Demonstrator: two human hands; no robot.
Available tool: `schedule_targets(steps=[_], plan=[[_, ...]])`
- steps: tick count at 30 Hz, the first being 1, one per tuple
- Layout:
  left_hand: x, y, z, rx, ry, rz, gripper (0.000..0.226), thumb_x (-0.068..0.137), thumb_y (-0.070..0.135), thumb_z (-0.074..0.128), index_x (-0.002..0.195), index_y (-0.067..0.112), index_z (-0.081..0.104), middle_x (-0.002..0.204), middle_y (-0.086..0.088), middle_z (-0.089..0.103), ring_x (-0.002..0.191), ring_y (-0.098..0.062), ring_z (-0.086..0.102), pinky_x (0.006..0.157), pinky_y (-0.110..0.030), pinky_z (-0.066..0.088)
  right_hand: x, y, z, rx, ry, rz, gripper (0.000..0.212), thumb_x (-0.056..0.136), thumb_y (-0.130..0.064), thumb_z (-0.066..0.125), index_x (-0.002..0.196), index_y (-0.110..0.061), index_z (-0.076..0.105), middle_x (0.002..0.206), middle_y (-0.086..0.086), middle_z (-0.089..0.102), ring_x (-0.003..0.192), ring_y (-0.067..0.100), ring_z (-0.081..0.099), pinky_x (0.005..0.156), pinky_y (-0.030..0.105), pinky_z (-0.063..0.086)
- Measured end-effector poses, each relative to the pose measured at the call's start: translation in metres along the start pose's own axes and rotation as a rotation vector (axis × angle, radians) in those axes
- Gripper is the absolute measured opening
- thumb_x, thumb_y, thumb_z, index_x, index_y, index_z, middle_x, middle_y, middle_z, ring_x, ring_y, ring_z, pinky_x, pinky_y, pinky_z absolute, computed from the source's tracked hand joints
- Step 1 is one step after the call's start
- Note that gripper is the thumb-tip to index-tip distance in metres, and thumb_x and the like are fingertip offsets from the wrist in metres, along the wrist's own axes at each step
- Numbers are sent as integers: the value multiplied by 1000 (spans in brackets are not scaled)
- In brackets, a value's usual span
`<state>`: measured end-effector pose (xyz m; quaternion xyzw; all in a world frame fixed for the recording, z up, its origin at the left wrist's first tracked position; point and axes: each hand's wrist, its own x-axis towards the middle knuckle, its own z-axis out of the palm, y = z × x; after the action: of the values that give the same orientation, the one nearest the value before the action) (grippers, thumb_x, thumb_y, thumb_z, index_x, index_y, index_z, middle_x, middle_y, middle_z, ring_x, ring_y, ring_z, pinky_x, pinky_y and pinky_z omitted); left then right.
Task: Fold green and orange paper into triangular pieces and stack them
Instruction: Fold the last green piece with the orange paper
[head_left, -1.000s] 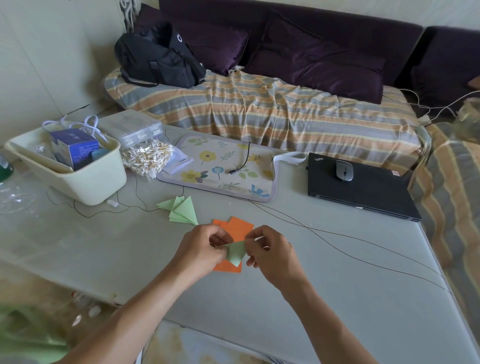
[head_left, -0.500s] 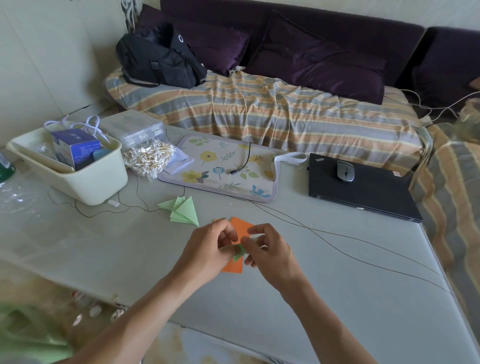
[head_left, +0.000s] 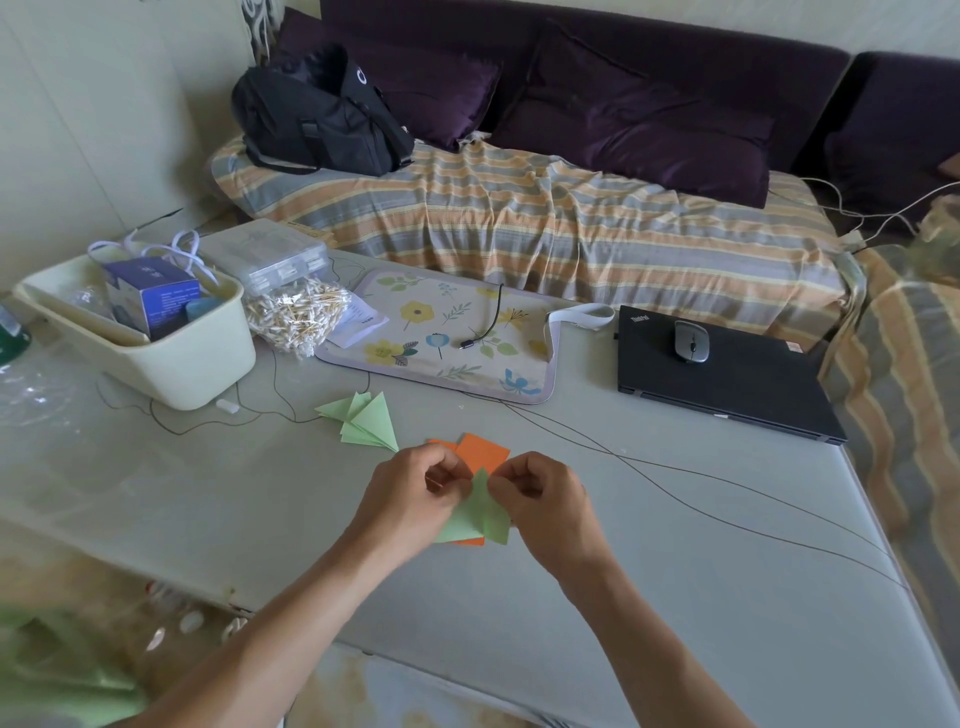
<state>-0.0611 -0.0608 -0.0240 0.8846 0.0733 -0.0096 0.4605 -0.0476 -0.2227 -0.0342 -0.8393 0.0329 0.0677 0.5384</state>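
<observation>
Pale grey tabletop (head_left: 675, 597) fills the lower frame, with a striped-blanket sofa (head_left: 545, 223) across the top. At the lower left edge a blurred green shape (head_left: 57, 670) is cut off and hard to make out. Part of the flat orange paper sheets (head_left: 480, 451) lies hidden under the hands. Upper left of centre sits a cream plastic bin (head_left: 171, 364), beside it a clear bag of cotton swabs (head_left: 296, 314) and a floral-print mat (head_left: 441, 338); a closed black laptop (head_left: 727, 379) with a grey mouse (head_left: 691, 340) lies at right. Thin dark cables (head_left: 701, 506) cross the tabletop. A stack of folded light green paper triangles (head_left: 366, 418) lies just left of the orange sheets. At centre, the left hand (head_left: 415, 501) and right hand (head_left: 545, 506) both pinch a folded light green paper piece (head_left: 480, 512) between them, fingers curled, just above the orange sheets.
</observation>
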Motion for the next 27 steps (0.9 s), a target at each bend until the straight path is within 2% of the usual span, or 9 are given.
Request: schedule_targets(steps=[2,6,11,13,15,17,20,22,27], plan=[[0,0,0,-8,-3,4,11,85,16,71,79,25,71,74,11,72,65,3,61,58,-9,40,0,1,1,4,-8,8,8,86,-19,69,79,-23,70,73,-6,71,62,4,59,60,19,47],[-2,-3,0,5,11,55,17,84,7,71,80,23,68,69,11,68,61,0,58,57,-10,39,-1,0,0,-4,-58,28,9,87,-20,68,82,-24,75,75,-7,73,64,5,61,62,21,48],[-4,0,1,56,-50,122,7,86,26,74,80,24,71,75,17,71,70,3,64,62,-16,48,-1,-1,-1,21,-73,27,14,87,-17,64,76,-22,71,66,-10,66,60,6,54,58,20,42],[-4,0,4,160,-121,165,13,85,30,73,79,23,65,77,13,65,72,-3,63,66,-29,50,-1,-2,-1,20,-73,30,15,86,-17,60,74,-20,68,64,-10,61,58,7,49,53,18,38],[-5,-2,9,315,-149,214,24,88,36,71,78,22,54,79,9,55,74,-13,57,65,-35,45,-2,-2,-1,5,-72,33,15,87,-17,57,75,-18,66,64,-11,59,57,8,46,50,17,35],[-7,-4,12,361,-131,243,25,91,39,68,83,23,50,83,9,50,78,-16,55,65,-34,43,-2,-2,0,-21,-51,38,15,87,-16,56,76,-18,66,68,-6,63,60,9,48,50,16,36],[-6,-4,10,300,-46,278,18,90,34,72,87,26,55,86,11,57,81,-13,57,70,-34,48,-1,-1,-2,-77,-1,33,13,88,-16,58,80,-17,68,74,-5,67,65,9,53,51,11,37],[-4,-3,6,267,-11,265,16,91,27,71,81,29,59,81,10,63,75,-13,59,69,-33,48,-1,-1,-2,-99,4,18,11,88,-17,60,81,-17,69,72,-8,66,63,5,53,51,10,38],[-2,-3,8,225,-111,101,18,99,18,58,83,26,57,81,5,62,75,-18,55,62,-30,36,-2,0,0,-42,-48,-4,5,86,-16,66,81,-19,69,71,-10,66,57,-1,51,50,11,37]])
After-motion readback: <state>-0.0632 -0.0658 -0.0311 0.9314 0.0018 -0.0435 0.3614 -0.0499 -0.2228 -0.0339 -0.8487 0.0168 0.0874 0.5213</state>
